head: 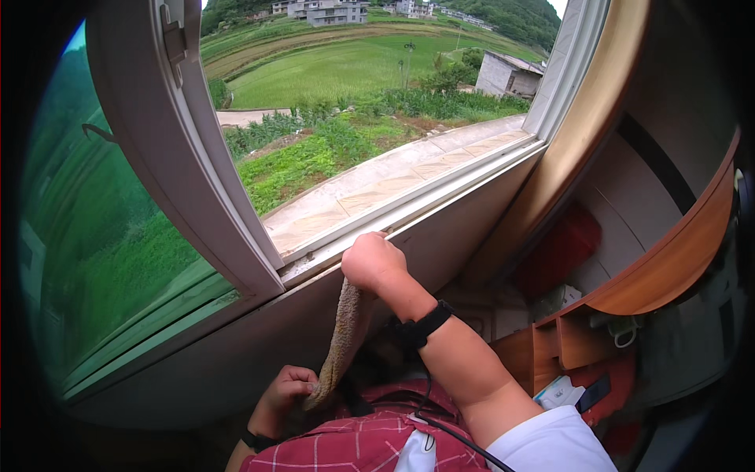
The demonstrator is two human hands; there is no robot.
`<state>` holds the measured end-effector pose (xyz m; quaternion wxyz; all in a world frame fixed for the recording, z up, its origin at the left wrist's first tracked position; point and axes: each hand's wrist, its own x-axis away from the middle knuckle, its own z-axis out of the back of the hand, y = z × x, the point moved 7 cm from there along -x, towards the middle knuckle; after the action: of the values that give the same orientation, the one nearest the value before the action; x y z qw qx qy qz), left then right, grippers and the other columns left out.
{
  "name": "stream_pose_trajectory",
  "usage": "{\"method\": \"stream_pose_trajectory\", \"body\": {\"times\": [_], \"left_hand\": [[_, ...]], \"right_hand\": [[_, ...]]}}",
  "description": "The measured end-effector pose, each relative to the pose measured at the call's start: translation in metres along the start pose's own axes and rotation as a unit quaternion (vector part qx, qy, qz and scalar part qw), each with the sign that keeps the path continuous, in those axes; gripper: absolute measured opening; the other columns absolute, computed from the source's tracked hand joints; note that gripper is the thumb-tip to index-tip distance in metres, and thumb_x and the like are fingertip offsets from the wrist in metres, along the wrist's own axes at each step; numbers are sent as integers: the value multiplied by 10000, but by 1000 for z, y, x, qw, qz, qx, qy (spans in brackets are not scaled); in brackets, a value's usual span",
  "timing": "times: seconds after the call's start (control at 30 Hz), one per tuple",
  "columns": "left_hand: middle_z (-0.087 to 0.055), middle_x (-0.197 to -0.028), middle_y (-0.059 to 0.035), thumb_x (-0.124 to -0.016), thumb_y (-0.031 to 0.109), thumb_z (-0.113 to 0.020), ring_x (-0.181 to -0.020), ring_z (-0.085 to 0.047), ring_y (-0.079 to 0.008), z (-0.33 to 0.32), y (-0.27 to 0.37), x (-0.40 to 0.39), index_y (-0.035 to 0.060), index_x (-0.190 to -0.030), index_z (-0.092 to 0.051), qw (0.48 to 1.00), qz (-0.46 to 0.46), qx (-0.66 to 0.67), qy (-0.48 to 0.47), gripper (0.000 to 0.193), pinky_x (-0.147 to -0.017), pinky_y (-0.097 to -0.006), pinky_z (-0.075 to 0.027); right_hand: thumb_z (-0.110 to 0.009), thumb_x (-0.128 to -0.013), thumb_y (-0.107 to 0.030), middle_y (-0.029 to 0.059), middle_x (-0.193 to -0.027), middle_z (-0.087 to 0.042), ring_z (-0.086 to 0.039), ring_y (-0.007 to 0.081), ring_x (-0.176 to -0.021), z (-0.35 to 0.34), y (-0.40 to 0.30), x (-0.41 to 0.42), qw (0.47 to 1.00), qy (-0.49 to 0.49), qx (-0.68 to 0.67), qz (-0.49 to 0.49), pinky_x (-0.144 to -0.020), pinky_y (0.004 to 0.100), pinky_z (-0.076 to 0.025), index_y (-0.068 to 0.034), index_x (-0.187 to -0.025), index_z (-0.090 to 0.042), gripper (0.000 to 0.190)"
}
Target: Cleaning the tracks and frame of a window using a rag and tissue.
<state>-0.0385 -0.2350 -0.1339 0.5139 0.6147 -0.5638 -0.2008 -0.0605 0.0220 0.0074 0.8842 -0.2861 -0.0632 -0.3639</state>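
A twisted tan cloth, rough like towelling, hangs stretched between my two hands. My right hand grips its upper end and presses at the white track of the window sill. Lower down, near my lap, my left hand holds the other end between thumb and fingers. Some grime shows in the sill track left of my right hand. The fingertips of my right hand are partly hidden behind its back.
The sliding sash with green-tinted glass stands on the left. To the right are a tan window casing, a wooden desk and a red object. A dark phone lies beside a white-and-blue pack. A black cable crosses my apron.
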Motion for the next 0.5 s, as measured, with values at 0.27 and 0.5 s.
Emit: {"method": "stream_pose_trajectory", "body": {"times": [0.27,0.5], "left_hand": [[-568,-655,18,-720,100,-577,-600,-496,-59,0,-27,62,-13,-732,-622,998,23,-52,41,123,-562,-206,-378],[-551,-647,40,-755,82,-573,-583,-474,-38,-40,-16,64,0,-754,-631,993,33,-73,81,101,-534,-204,-370]], "right_hand": [[-487,-823,-203,276,-950,-630,-631,356,-924,-53,-61,38,995,-15,-8,95,-808,406,-499,193,-1075,-476,469],[-473,-823,-187,261,-839,-636,-637,389,-827,-60,-92,61,973,-89,-30,209,-754,430,-508,85,-844,-625,312]]}}
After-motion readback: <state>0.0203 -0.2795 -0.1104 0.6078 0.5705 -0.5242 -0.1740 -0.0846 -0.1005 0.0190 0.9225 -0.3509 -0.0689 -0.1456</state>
